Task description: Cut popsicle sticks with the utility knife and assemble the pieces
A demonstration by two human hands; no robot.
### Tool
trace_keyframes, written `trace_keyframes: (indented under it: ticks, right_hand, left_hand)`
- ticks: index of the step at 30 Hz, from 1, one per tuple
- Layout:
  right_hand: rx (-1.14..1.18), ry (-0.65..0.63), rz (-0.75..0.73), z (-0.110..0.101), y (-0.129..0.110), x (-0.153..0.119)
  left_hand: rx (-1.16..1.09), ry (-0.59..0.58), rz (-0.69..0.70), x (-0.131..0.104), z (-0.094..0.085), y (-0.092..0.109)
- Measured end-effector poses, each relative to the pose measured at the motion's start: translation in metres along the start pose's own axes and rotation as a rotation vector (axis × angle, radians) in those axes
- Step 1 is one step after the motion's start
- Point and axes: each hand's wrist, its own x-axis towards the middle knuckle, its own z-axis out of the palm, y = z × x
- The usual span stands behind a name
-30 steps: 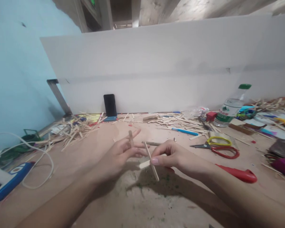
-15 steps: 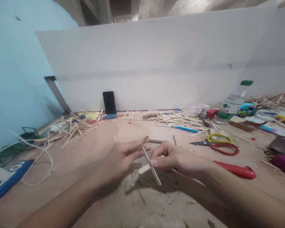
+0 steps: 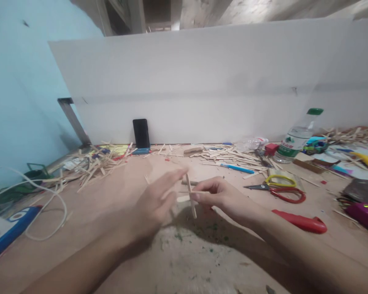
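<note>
Between thumb and fingers, my right hand pinches flat wooden craft sticks joined in a cross shape. One stick stands nearly upright and others cut across it, their far ends partly hidden. My left hand is just to the left of them, fingers stretched apart and blurred by motion. Its fingertips come close to the top of the upright stick; I cannot tell whether they touch. Behind the sticks, a brown rod-like piece lies on the wooden table.
Scissors and a red-handled tool lie right of my right hand. A blue pen rests before a pile of loose sticks. A water bottle stands back right, a phone back left. A white cable loops at left.
The crossed sticks have turned in my right hand, the long one now closer to upright. My left hand has opened and pulled slightly up and away from them.
</note>
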Motion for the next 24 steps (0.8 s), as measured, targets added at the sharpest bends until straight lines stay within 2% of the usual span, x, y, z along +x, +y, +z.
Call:
trace_keyframes:
  ticks: [1, 3, 4, 6, 9, 14, 20, 24]
  right_hand:
    - [-0.014, 0.035, -0.019, 0.002, 0.0, 0.0]
    - [-0.038, 0.091, -0.067, 0.005, -0.001, 0.001]
    - [-0.055, 0.113, -0.086, 0.007, -0.001, 0.001]
    - [-0.099, 0.114, -0.106, 0.008, -0.001, 0.001]
    - [-0.124, 0.068, -0.126, 0.002, -0.002, 0.0]
    - [-0.092, 0.162, -0.199, -0.012, 0.002, 0.002]
    - [-0.171, -0.058, -0.325, 0.004, 0.0, -0.001]
    - [-0.215, -0.006, -0.421, 0.013, -0.004, -0.005]
  left_hand:
    - [-0.001, 0.098, -0.013, 0.0, 0.0, 0.0]
    - [-0.034, 0.17, -0.089, -0.001, 0.001, 0.001]
    - [-0.071, 0.151, -0.149, -0.001, 0.003, 0.002]
    - [-0.171, 0.041, -0.276, -0.001, 0.006, 0.003]
    - [-0.338, -0.062, -0.367, 0.001, 0.009, 0.0]
    - [-0.54, -0.132, -0.383, 0.006, 0.005, -0.008]
    - [-0.605, -0.19, -0.406, 0.003, 0.005, -0.008]
    - [-0.616, -0.183, -0.388, 0.003, 0.006, -0.009]
